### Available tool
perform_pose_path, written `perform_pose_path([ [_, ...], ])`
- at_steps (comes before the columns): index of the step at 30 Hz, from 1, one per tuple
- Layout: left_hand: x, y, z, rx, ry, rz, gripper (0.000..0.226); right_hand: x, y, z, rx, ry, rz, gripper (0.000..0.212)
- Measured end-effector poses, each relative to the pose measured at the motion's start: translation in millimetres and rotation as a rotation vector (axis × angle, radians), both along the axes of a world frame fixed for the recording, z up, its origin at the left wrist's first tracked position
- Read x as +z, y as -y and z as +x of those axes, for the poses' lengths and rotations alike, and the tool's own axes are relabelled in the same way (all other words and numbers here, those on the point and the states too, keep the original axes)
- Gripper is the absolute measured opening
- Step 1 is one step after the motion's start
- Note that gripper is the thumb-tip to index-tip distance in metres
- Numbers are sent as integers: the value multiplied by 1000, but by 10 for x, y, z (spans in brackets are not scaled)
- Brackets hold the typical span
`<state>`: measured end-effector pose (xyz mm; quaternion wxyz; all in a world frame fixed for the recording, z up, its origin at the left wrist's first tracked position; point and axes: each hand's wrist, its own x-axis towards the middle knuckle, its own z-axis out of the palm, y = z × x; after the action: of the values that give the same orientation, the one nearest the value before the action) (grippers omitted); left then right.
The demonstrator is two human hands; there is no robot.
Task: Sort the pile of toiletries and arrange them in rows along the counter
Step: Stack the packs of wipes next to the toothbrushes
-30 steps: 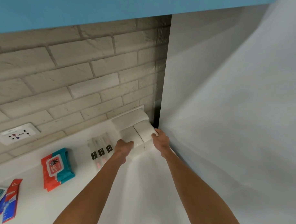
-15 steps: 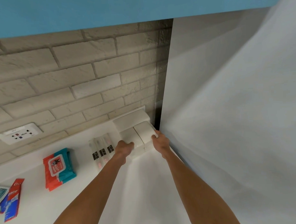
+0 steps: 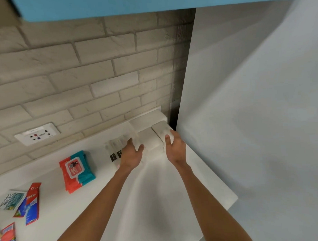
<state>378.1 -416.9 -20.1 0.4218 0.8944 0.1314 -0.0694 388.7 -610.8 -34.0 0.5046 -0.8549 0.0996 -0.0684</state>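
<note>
Three white wrapped packs sit in the far right corner of the white counter (image 3: 157, 201): a long pack (image 3: 145, 120) against the brick wall, and two smaller packs (image 3: 149, 141) (image 3: 161, 129) in front of it. My left hand (image 3: 130, 154) cups the left edge of the front left pack. My right hand (image 3: 175, 149) lies against the front right pack with its fingers on top. Several clear-wrapped toothbrushes (image 3: 112, 149) lie just left of my left hand, partly hidden by it.
A red and teal wipes pack (image 3: 77, 170), a red toothpaste box (image 3: 32, 202), a sachet (image 3: 12, 198) and more red packets (image 3: 6, 237) lie to the left. A wall socket (image 3: 37, 133) is behind. A tall white panel (image 3: 244, 117) closes the right side; a blue cabinet (image 3: 150, 3) hangs above.
Both hands stay at the white packs in the corner, their fingers now a little more stretched out. The view has shifted slightly, showing more of the counter's left side.
</note>
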Motion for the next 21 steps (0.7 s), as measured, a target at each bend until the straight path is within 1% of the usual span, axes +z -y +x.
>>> perform_pose_path([
  [4,30,-277,-394,-60,139,87,64,71,-232,-461,18,30,-21,45],
  [9,2,-673,-1145,-58,206,148,55,114,-603,-1171,105,39,-27,40],
  [16,-187,-1216,-2124,33,201,154,41,-41,-1093,-2051,216,-14,-20,34],
  [21,-377,-1545,-2971,93,199,172,32,-214,-1469,-2687,301,-49,-10,31],
])
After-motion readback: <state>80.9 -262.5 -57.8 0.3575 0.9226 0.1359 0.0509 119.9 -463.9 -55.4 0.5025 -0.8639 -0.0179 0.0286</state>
